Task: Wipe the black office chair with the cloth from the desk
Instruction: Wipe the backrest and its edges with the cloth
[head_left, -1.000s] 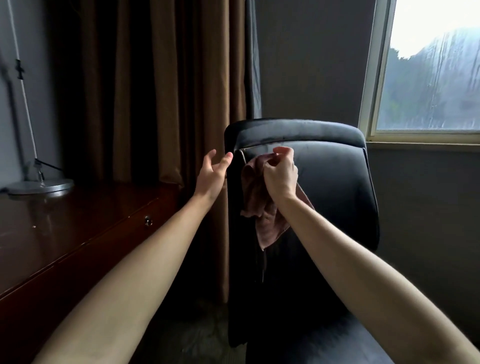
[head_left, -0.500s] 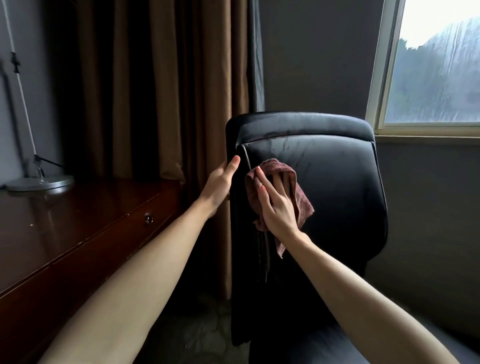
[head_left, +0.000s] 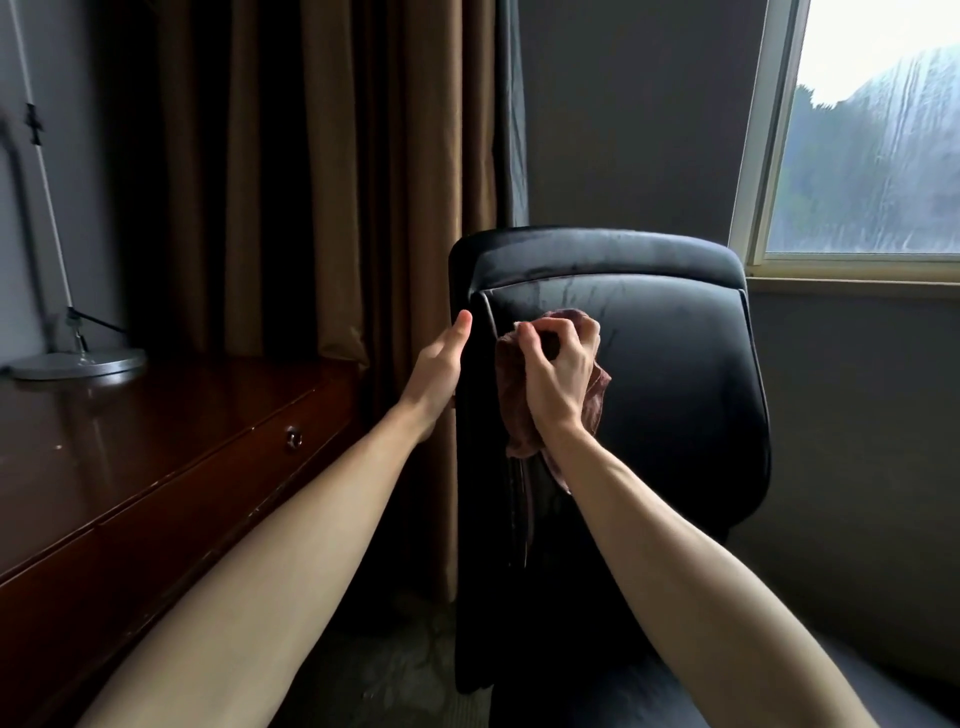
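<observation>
Hanging in a loose tail below the wrist, the brownish-pink cloth (head_left: 511, 395) is pressed against the upper left part of the backrest of the black office chair (head_left: 675, 395), just under the padded top band. It is bunched inside the grip of the right hand (head_left: 558, 374), whose fingers are curled tightly round the wad, with the knuckles raised and the back of the hand turned toward the camera. The left hand (head_left: 434, 374) is laid against the backrest's left side edge, just beside the cloth but apart from it; its grip is spread, with the visible fingers straight and pointed upward along the edge. Both bare forearms are stretched forward from the bottom of the view. Faint streaks are seen on the glossy black surface above the cloth. To the left of the chair a dark wooden table (head_left: 130, 457) is seen, with a small round drawer knob (head_left: 293, 437) on its front and the round metal base of a lamp (head_left: 78, 364) stood on its far end. Brown curtains (head_left: 332, 182) are hung behind the table and the chair, a grey wall (head_left: 623, 130) is seen above the backrest, and a window (head_left: 872, 156) with streaked glass is set at the upper right.
</observation>
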